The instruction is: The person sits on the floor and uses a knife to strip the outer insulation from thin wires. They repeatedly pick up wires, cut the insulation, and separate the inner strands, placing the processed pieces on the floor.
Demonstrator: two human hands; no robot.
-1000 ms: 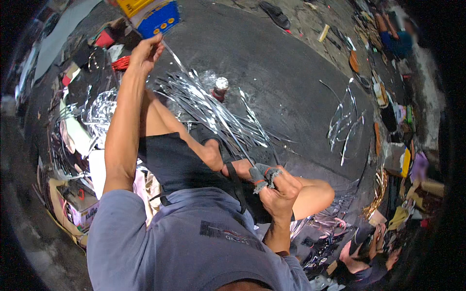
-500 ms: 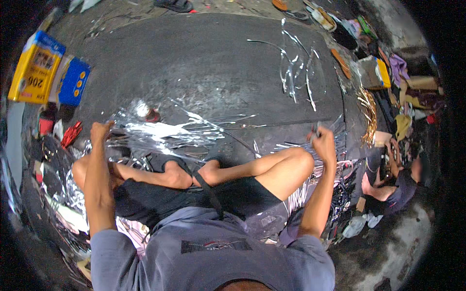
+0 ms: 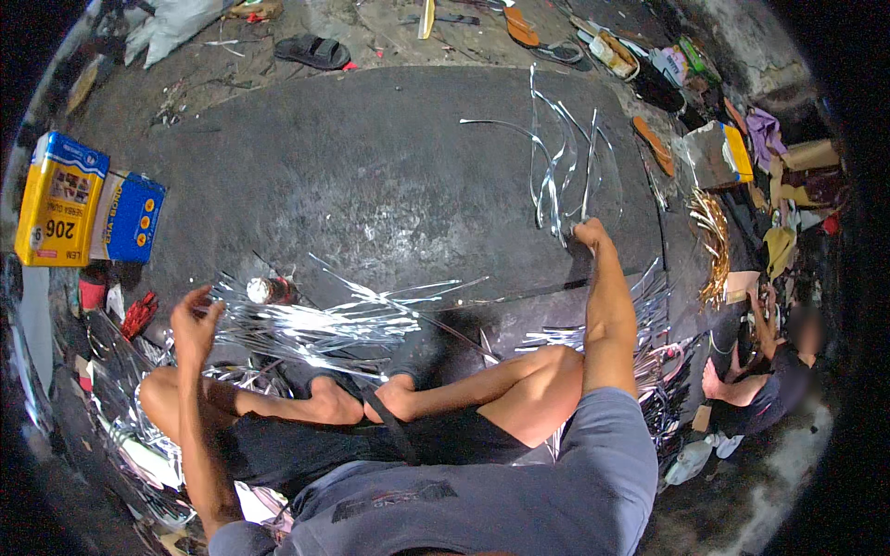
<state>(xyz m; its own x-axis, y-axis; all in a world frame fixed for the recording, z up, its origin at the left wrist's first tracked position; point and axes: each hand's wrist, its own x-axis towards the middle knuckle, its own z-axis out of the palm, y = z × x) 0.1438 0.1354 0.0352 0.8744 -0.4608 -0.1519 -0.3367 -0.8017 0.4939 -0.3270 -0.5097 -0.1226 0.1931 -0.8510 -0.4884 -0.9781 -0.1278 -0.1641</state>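
Note:
My right hand reaches forward with its fingers closed at the near end of a silver strip, one of several thin shiny strips lying loose on the dark mat. The fingertips are partly hidden behind the hand. My left hand is raised beside the left end of a thick bundle of silver strips, its fingers bent and apart, with nothing visible in them. Behind that bundle a small round container with a whitish top lies close to the strips. More silver strips rest by my right knee.
Yellow and blue tins stand at the left, near a red shiny bunch. Gold strips, an orange sandal and a box are at the right. Another person sits there. A dark sandal lies beyond the mat.
My right hand has moved forward from beside my right knee to the loose strips. My left hand has lifted off the bundle's left end, its fingers spreading. The view has tilted upward.

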